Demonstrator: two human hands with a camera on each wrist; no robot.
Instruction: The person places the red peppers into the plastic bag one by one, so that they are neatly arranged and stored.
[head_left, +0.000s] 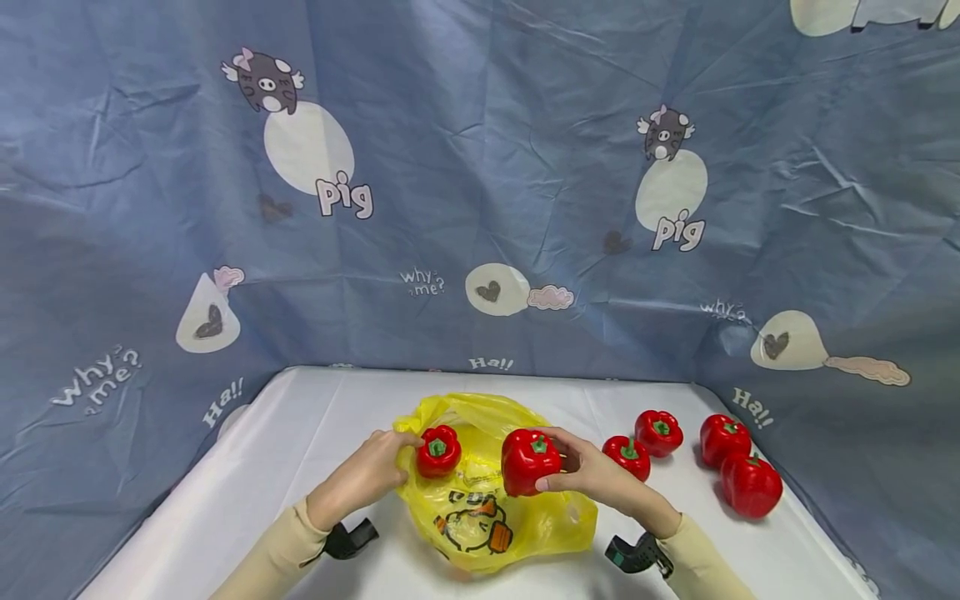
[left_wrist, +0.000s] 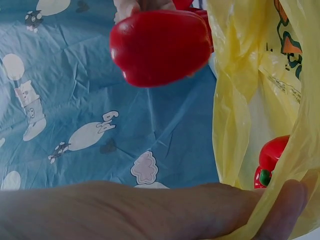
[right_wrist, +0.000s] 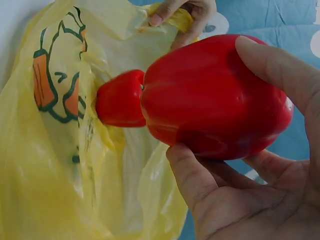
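A yellow plastic bag (head_left: 525,525) with a printed cartoon figure lies open on the white table. My left hand (head_left: 372,472) pinches the bag's left rim; in the left wrist view the thumb (left_wrist: 287,210) lies over the yellow film. One red bell pepper (head_left: 438,452) with a green stem sits inside the bag, near that hand. Above the bag's right part, my right hand (head_left: 588,471) grips another red bell pepper (head_left: 525,463) between thumb and fingers. In the right wrist view this held pepper (right_wrist: 215,97) partly covers the pepper in the bag (right_wrist: 121,99).
To the right on the white table (head_left: 330,417) rest several more red bell peppers: a near pair (head_left: 627,457) beside the right wrist and another pair (head_left: 751,486) by the right edge. A blue printed cloth (head_left: 420,167) hangs behind and around the table.
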